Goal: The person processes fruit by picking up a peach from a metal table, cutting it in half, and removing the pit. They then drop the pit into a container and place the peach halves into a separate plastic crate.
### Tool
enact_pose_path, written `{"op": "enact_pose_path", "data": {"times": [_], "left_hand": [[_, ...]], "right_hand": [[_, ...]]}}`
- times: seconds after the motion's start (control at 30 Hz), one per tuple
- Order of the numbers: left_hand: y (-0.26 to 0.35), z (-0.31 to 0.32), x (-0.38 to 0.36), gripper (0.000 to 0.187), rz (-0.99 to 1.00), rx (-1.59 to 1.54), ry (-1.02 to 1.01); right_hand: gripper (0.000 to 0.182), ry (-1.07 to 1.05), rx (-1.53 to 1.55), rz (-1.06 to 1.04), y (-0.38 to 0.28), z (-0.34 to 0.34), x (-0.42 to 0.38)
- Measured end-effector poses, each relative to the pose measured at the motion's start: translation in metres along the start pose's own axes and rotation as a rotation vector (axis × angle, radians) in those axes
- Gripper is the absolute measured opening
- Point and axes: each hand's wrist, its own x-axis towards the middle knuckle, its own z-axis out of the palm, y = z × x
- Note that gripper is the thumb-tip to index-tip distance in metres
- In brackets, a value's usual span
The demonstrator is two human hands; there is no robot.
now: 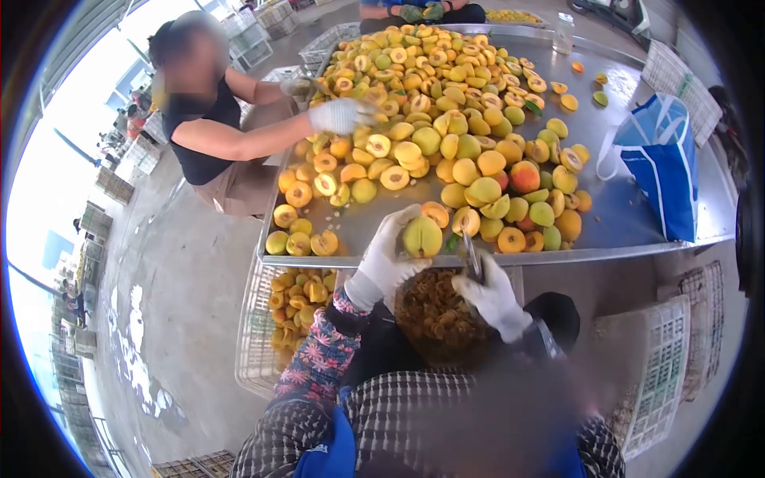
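Note:
My gloved left hand (384, 263) is closed around a yellow-green peach (422, 237), held up at the table's front edge. In my gloved right hand (496, 301) is a slim metal hand tool (472, 259), pointing up and away from me; the fingers cover its grip. Just beyond the tool's tip a halved peach (466, 221) shows its cut face, with a small green leaf beside it. A large heap of yellow peaches (446, 103), many split with pits showing, spreads over the metal table (366, 227).
A plastic crate (253, 319) of peach halves stands below the table, beside a container of brown scraps (438, 307). A blue bag (657, 167) and a bottle (563, 33) are on the table. At left a co-worker (209, 119) reaches into the heap; another person (422, 11) sits opposite.

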Motion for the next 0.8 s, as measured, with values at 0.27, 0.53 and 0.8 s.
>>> {"op": "enact_pose_path", "data": {"times": [0.27, 0.53, 0.8], "left_hand": [[0.013, 0.017, -0.005, 0.076, -0.011, -0.044, -0.019], [-0.007, 0.016, -0.007, 0.074, -0.238, -0.622, -0.048], [0.002, 0.006, -0.004, 0.066, -0.312, -1.263, 0.092]], "right_hand": [[0.062, -0.111, 0.411, -0.066, -0.007, 0.016, 0.051], [0.042, -0.035, 0.361, -0.017, -0.013, 0.024, 0.049], [0.026, -0.119, 0.773, 0.039, -0.003, 0.024, 0.069]]}}
